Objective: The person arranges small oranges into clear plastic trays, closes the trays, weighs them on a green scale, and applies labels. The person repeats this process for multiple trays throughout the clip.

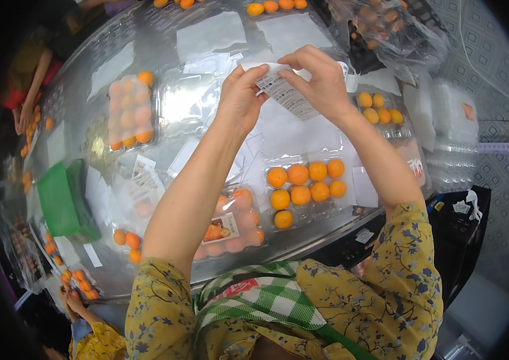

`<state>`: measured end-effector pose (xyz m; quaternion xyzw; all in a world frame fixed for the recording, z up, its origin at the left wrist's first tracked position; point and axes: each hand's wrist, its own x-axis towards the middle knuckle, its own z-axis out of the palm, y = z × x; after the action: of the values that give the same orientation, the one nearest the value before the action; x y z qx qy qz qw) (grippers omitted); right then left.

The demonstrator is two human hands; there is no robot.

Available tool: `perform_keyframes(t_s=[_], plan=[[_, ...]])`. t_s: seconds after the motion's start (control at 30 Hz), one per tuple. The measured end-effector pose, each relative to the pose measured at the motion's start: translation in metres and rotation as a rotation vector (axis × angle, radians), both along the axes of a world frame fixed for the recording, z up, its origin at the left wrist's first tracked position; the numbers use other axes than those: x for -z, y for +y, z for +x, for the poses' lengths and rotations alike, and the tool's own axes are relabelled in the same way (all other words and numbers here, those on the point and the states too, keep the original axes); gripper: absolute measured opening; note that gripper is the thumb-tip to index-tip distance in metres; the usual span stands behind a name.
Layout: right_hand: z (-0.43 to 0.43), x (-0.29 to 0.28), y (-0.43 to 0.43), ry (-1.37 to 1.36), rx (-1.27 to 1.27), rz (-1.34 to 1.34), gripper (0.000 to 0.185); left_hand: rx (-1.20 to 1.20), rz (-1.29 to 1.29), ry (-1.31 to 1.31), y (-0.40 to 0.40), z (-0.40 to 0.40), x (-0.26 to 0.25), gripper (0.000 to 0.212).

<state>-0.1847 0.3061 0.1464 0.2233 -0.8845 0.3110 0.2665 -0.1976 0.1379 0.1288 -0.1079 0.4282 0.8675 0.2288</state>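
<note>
My left hand (pixel 242 96) pinches one end of a strip of printed paper labels (pixel 291 100), held up over the table. My right hand (pixel 317 83) grips the same strip at its upper edge, thumb and forefinger close to my left thumb. Small printed text covers the strip, which hangs down to the right. Below it stands an open clear plastic clamshell tray (pixel 297 221) with several oranges (pixel 300 195) in rows. Between my left forearm and that tray lies a closed clamshell of oranges (pixel 247 220) bearing a picture label, partly hidden by the forearm.
Another filled clamshell (pixel 128 112) stands at the left, near a green plastic bin (pixel 63 200). White paper sheets (pixel 211 36) and cards lie across the metal table (pixel 218 265). Stacked clear trays (pixel 454 135) stand at the right. Co-workers' hands (pixel 71 299) are at the left edge.
</note>
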Motion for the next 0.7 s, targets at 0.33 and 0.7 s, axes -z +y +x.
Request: perform_keyframes(t_s=[0.33,0.7], plan=[[0.000,0.002,0.000,0.332,-0.117,0.275,0.018,0.016,-0.083,-0.025,-0.005,-0.007,0.017,0.016],[0.172,0.038,-0.050,-1.261,-0.243,-0.821,0.014,0.044,-0.423,-0.012,-0.052,-0.005,0.079,0.097]])
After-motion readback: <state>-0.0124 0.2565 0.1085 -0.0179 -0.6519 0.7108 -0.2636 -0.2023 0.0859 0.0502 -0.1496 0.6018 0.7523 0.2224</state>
